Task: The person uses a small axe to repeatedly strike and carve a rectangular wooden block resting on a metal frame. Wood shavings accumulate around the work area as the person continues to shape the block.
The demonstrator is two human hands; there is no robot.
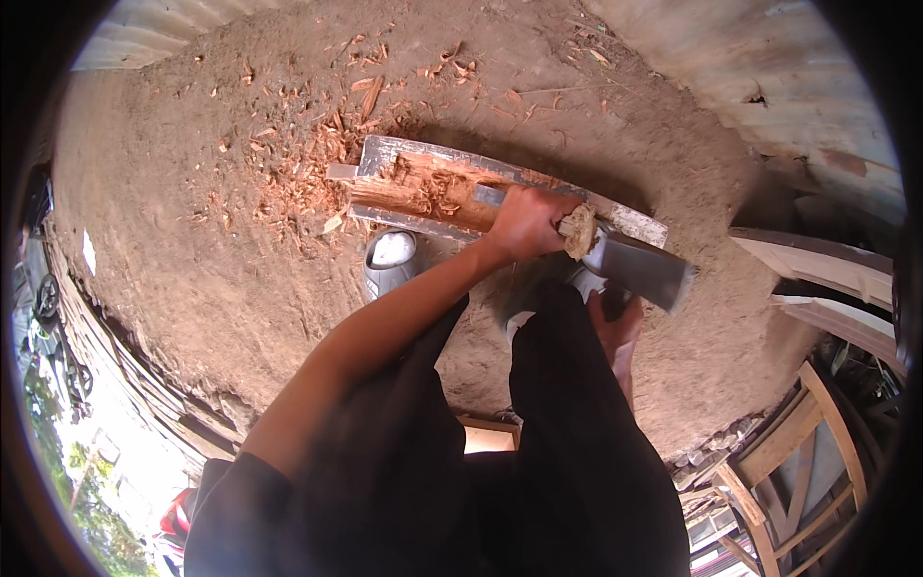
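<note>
A long grey weathered plank (437, 188) lies on the dirt, its top hacked open to raw orange wood. My left hand (527, 223) reaches from the lower left and is closed around the frayed wooden handle of an axe (642, 269). The grey metal head of the axe hangs just past the plank's right end. My right hand (615, 332) shows beside my dark trouser leg, under the axe head, with its fingers pointing up toward the blade. Its grip is hidden.
Orange wood chips (298, 163) litter the dirt ground (192, 250) left of and behind the plank. My grey shoe (389, 262) stands beside the plank's near edge. Corrugated sheet (769, 67) lines the upper right. Wooden frames (817, 260) and a chair-like frame (798, 452) stand at the right.
</note>
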